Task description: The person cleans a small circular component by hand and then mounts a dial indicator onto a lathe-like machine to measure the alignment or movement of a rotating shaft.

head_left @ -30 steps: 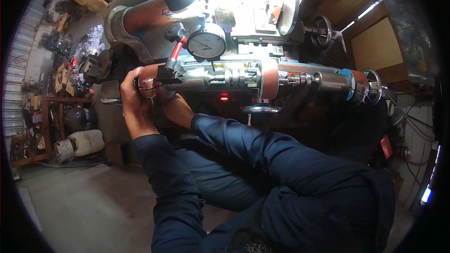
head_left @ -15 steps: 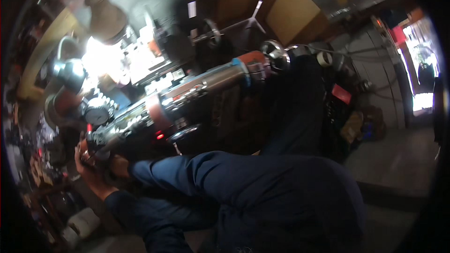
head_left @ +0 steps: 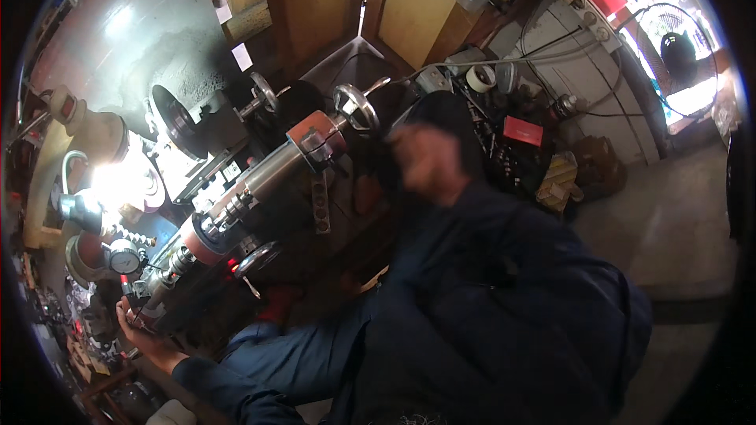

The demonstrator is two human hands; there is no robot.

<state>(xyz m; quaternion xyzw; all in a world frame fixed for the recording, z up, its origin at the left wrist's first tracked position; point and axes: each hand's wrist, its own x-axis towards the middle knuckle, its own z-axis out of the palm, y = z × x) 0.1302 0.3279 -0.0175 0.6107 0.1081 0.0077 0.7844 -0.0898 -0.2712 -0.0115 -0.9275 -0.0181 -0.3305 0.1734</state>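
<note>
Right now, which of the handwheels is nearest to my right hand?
The handwheel at the right end of the machine; the back handwheel and front handwheel sit farther from your right hand.

From where I stand, the shaft assembly (head_left: pixel 272 175) lies lengthwise along the front edge of the machine (head_left: pixel 216 122). Its right-hand section is a smooth, straight tube of bright steel. Left of the tube, the form changes to stepped, ringed metal parts (head_left: pixel 234 208). A broad red-brown collar (head_left: pixel 202 240) surrounds the assembly, with ringed parts visible on both sides of it. At the right end, a red-brown bracket (head_left: pixel 313 132) supports the tube. Beyond the bracket, at the machine's right end, stands a polished metal handwheel (head_left: pixel 358 106). Its rim is round, and a short handle projects from it. The assembly's left end is partly covered; its details cannot be made out.
</note>
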